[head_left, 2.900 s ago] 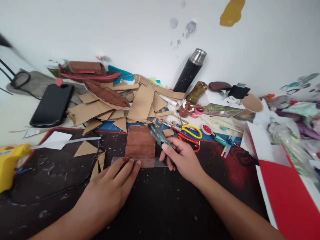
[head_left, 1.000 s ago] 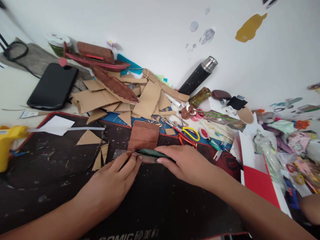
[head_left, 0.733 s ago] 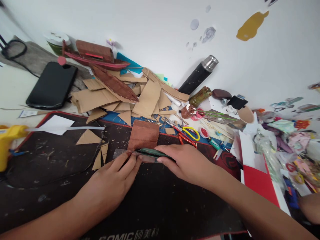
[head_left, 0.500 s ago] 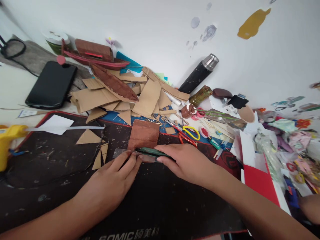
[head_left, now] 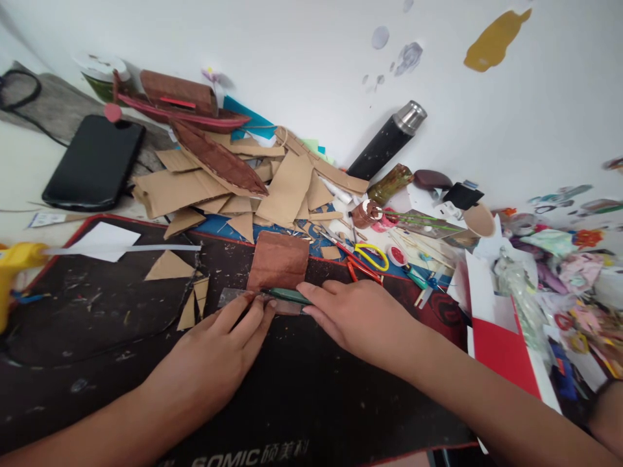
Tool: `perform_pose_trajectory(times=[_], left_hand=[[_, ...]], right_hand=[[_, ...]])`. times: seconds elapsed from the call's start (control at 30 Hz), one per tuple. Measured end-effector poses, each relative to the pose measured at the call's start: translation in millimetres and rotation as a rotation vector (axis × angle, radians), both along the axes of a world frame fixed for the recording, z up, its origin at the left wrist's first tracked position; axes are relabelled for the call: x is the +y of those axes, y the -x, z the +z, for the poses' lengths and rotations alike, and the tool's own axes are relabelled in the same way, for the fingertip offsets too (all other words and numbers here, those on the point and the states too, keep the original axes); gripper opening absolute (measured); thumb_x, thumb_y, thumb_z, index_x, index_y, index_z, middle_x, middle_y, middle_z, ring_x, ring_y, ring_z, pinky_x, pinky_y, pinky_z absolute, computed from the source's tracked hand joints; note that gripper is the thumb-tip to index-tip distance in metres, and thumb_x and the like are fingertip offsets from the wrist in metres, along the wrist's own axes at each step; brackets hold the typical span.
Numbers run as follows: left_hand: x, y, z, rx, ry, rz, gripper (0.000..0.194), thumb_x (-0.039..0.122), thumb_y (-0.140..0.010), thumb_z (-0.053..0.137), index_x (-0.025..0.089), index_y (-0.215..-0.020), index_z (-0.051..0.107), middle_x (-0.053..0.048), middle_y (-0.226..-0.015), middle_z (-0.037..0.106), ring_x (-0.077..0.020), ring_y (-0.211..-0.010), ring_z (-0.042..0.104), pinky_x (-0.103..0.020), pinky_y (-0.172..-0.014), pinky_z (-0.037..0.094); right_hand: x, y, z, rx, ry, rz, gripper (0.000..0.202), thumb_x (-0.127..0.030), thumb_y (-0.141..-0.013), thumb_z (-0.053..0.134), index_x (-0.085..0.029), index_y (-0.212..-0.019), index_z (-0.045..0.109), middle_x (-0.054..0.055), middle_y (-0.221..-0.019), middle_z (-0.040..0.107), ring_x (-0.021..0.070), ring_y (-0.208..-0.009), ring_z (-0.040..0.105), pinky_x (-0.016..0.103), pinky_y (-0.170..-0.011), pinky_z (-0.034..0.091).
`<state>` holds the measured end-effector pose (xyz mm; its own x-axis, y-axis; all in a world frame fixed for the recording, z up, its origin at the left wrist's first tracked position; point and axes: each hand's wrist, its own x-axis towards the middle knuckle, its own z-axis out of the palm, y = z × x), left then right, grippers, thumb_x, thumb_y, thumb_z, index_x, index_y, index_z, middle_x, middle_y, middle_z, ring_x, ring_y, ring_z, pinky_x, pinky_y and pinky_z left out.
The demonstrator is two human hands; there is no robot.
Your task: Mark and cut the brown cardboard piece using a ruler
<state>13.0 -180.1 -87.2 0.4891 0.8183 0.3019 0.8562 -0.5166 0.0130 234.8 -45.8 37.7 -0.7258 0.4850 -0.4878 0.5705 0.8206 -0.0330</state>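
Flat on the dark mat lies a square of brown-painted cardboard [head_left: 278, 261]. Across its near edge runs a clear ruler [head_left: 291, 309]. My left hand [head_left: 221, 350] presses the ruler down with bunched fingertips, covering its middle. A slim green tool that looks like a utility knife [head_left: 288, 295] is gripped in my right hand [head_left: 357, 318], low along the ruler's upper edge. Its tip, near my left fingertips, is hard to make out. Small cut cardboard pieces [head_left: 169, 266] lie to the left of my left hand.
Behind are heaped cardboard scraps [head_left: 287, 188], a brown model boat [head_left: 185, 117], a phone [head_left: 95, 162] and a black thermos [head_left: 389, 139]. Scissors [head_left: 370, 257] lie beyond my right hand. A yellow glue gun [head_left: 19, 263] stands left; a red-and-white sheet [head_left: 503, 344] lies right.
My right hand has shifted slightly left and turned, covering more of the green knife. My left hand stays on the ruler. The whole view has drifted a little.
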Motion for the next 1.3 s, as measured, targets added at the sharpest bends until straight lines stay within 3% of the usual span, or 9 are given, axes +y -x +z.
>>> perform_pose_trajectory(times=[0.17, 0.33, 0.7, 0.97, 1.13, 1.3], left_hand=[[-1, -1, -2.3, 0.002, 0.008, 0.019, 0.059, -0.002, -0.092, 0.052, 0.01, -0.144, 0.078, -0.021, -0.137, 0.079, -0.0364, -0.134, 0.07, -0.043, -0.094, 0.067], [0, -1, -3.3, -0.003, -0.012, -0.006, 0.058, -0.002, -0.092, 0.052, 0.006, -0.144, 0.077, -0.023, -0.134, 0.079, -0.0373, -0.13, 0.071, -0.044, -0.091, 0.067], [-3, -4, -11.9, -0.058, 0.01, 0.017, 0.061, -0.002, -0.091, 0.053, 0.007, -0.147, 0.075, -0.022, -0.137, 0.077, -0.0375, -0.137, 0.067, -0.045, -0.103, 0.064], [3, 0, -3.0, -0.027, -0.027, -0.031, 0.055, 0.0, -0.093, 0.053, 0.004, -0.142, 0.078, -0.023, -0.129, 0.08, -0.0371, -0.129, 0.072, -0.043, -0.092, 0.067], [6, 3, 2.3, 0.019, -0.06, -0.043, 0.053, 0.001, -0.095, 0.051, 0.006, -0.138, 0.081, -0.022, -0.126, 0.082, -0.036, -0.122, 0.075, -0.043, -0.087, 0.069], [4, 2, -0.4, 0.038, -0.042, -0.045, 0.054, 0.002, -0.095, 0.052, 0.007, -0.141, 0.079, -0.021, -0.129, 0.081, -0.0358, -0.124, 0.074, -0.042, -0.087, 0.07]], right_hand=[[-2, 5, 2.7, -0.049, -0.042, 0.053, 0.042, -0.025, -0.116, 0.059, -0.017, -0.157, 0.063, 0.013, -0.104, 0.083, 0.0265, -0.078, 0.079, 0.034, -0.055, 0.042], [-3, 11, 9.5, -0.077, -0.054, 0.085, 0.035, -0.022, -0.116, 0.058, -0.016, -0.15, 0.066, 0.011, -0.1, 0.081, 0.0243, -0.078, 0.08, 0.034, -0.052, 0.037], [-4, 22, 20.9, -0.153, -0.033, 0.14, 0.044, -0.009, -0.108, 0.06, -0.01, -0.152, 0.061, 0.011, -0.098, 0.08, 0.0239, -0.075, 0.078, 0.036, -0.051, 0.034], [0, 23, 22.2, -0.117, -0.07, 0.154, 0.035, -0.012, -0.11, 0.059, -0.013, -0.144, 0.067, 0.011, -0.097, 0.08, 0.024, -0.076, 0.079, 0.034, -0.055, 0.039], [-4, 23, 22.6, -0.137, -0.079, 0.167, 0.043, -0.01, -0.109, 0.06, -0.01, -0.151, 0.063, 0.013, -0.1, 0.08, 0.0232, -0.074, 0.077, 0.033, -0.053, 0.036], [-2, 19, 21.6, -0.109, -0.069, 0.108, 0.031, -0.015, -0.113, 0.059, -0.016, -0.143, 0.07, 0.009, -0.096, 0.08, 0.0233, -0.076, 0.077, 0.034, -0.054, 0.031]])
